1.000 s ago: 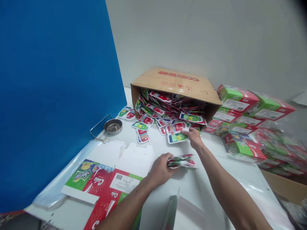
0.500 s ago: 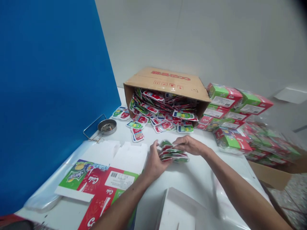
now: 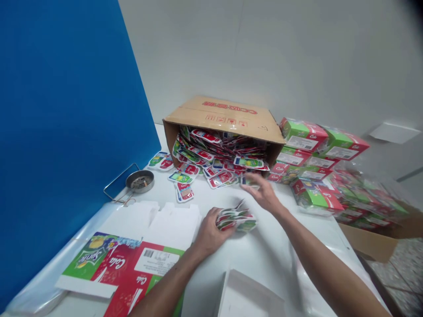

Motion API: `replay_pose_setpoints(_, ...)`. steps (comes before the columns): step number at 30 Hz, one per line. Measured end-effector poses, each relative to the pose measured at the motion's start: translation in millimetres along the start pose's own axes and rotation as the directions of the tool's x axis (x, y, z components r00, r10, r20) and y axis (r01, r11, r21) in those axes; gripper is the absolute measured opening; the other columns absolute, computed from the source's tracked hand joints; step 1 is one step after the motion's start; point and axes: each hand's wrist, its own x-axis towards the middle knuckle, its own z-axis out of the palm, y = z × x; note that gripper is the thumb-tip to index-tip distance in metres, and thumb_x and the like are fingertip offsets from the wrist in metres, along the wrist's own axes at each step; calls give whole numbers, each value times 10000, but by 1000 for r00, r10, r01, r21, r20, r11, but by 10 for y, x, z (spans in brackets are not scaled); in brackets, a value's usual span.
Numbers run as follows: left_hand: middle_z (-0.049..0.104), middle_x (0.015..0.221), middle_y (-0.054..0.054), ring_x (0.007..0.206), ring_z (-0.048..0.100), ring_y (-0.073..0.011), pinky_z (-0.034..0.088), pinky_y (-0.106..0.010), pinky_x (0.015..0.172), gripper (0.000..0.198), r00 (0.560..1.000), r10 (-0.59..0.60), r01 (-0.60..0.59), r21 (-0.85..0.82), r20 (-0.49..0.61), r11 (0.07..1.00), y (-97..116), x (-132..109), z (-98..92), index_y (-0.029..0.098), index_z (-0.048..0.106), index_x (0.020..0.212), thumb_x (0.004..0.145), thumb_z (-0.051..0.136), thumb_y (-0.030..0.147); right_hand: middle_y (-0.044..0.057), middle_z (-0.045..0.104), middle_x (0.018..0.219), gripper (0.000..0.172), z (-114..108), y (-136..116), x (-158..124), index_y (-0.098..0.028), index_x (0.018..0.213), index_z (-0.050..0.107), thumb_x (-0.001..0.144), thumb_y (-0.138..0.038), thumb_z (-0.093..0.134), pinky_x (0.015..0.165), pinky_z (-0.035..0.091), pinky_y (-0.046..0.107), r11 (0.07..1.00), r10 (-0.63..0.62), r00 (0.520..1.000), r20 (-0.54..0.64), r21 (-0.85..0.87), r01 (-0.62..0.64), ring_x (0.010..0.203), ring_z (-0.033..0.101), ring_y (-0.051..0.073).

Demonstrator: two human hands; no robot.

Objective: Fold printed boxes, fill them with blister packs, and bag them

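Observation:
My left hand [image 3: 213,233] is closed around the left side of a stack of small red and green sachets [image 3: 243,221], just above or on the white table. Off the stack, my right hand [image 3: 262,191] reaches forward with its fingers apart and nothing visible in them. Its fingertips are at a green sachet [image 3: 246,180] in front of the cardboard box; whether they touch it I cannot tell. That box [image 3: 224,115] lies on its side, its open mouth toward me, packed with sachets [image 3: 205,149] that spill onto the table.
Flat printed Cola and Sprite cartons [image 3: 122,264] lie at the left. Behind them stands a metal ashtray [image 3: 140,181] beside a blue panel [image 3: 66,110]. An open white box [image 3: 247,295] sits near me. Filled red and green boxes [image 3: 304,134] are stacked at the right, near a plastic-lined carton [image 3: 366,240].
My right hand has left the stack and moved forward toward the spilled sachets, its fingers opening. My left hand still holds the stack. The whole view has shifted slightly.

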Motion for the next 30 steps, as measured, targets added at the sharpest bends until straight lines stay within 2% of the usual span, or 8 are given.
replay_pose_setpoints(2, 729, 1053, -85, 978, 703, -247, 555, -346, 874, 350, 1000, 13, -13, -2, 25, 1000, 9, -1, -11, 199, 655, 1052, 761, 794, 336, 143, 562, 1435, 455, -146, 146, 166, -219, 1386, 577, 941, -314, 584, 1153, 345, 538, 939, -113, 972, -204, -341, 38, 1357, 457, 354)
replay_pose_setpoints(6, 765, 960, -44, 875, 721, -215, 557, -311, 800, 360, 993, -25, 35, -80, 115, 996, 28, -22, -23, 211, 639, 1120, 811, 760, 351, 181, 567, 1437, 533, -383, 369, 516, -165, 1416, 565, 892, -94, 497, 1188, 245, 543, 741, -158, 987, -20, -663, 105, 1388, 425, 366)
replay_pose_setpoints(9, 771, 924, -26, 839, 714, -206, 546, -297, 761, 332, 991, -33, 45, -88, 133, 995, 33, -45, -22, 215, 643, 1080, 808, 765, 362, 195, 707, 1205, 394, -455, 405, 621, -144, 1261, 684, 945, -135, 449, 1108, 348, 494, 730, -75, 993, 87, -674, 114, 1187, 594, 347)
replay_pose_setpoints(12, 765, 918, -25, 830, 703, -204, 539, -295, 753, 358, 992, -14, 22, -60, 127, 998, 26, -57, -24, 215, 643, 1082, 801, 772, 394, 139, 753, 1096, 337, -505, 322, 527, -184, 1196, 710, 1006, -295, 455, 921, 470, 385, 814, -60, 997, 54, -575, 80, 1016, 676, 299)
replay_pose_setpoints(16, 756, 896, -38, 807, 690, -203, 536, -294, 736, 334, 992, 5, -2, -21, 127, 1000, 7, -59, -31, 207, 649, 1072, 818, 749, 400, 69, 769, 990, 315, -599, 98, 248, -231, 1137, 710, 1007, -415, 490, 742, 475, 302, 916, -66, 994, 83, -391, 94, 872, 704, 255)
replay_pose_setpoints(22, 745, 938, -71, 840, 683, -228, 542, -320, 752, 351, 990, 51, -56, 39, 129, 998, 24, -87, -28, 185, 664, 1070, 806, 751, 399, 28, 719, 786, 290, -665, -159, 32, -231, 1047, 683, 982, -456, 512, 645, 419, 267, 945, 11, 976, 219, -320, 61, 692, 634, 203)
replay_pose_setpoints(26, 737, 997, -64, 891, 686, -228, 540, -326, 819, 363, 985, 92, -99, 41, 148, 994, 91, -101, -47, 187, 672, 1091, 801, 756, 388, 17, 691, 730, 277, -643, -353, 124, -218, 926, 697, 974, -435, 532, 602, 331, 252, 904, 10, 909, 417, -393, 170, 636, 578, 164)
replay_pose_setpoints(30, 678, 1111, -82, 1061, 654, -246, 523, -348, 953, 319, 972, 196, -201, 26, 125, 979, 41, -66, -40, 191, 679, 1083, 796, 750, 309, 25, 721, 768, 170, -458, -673, 327, -230, 829, 732, 905, -341, 628, 602, 271, 263, 795, 30, 777, 629, -486, 362, 692, 597, 158)
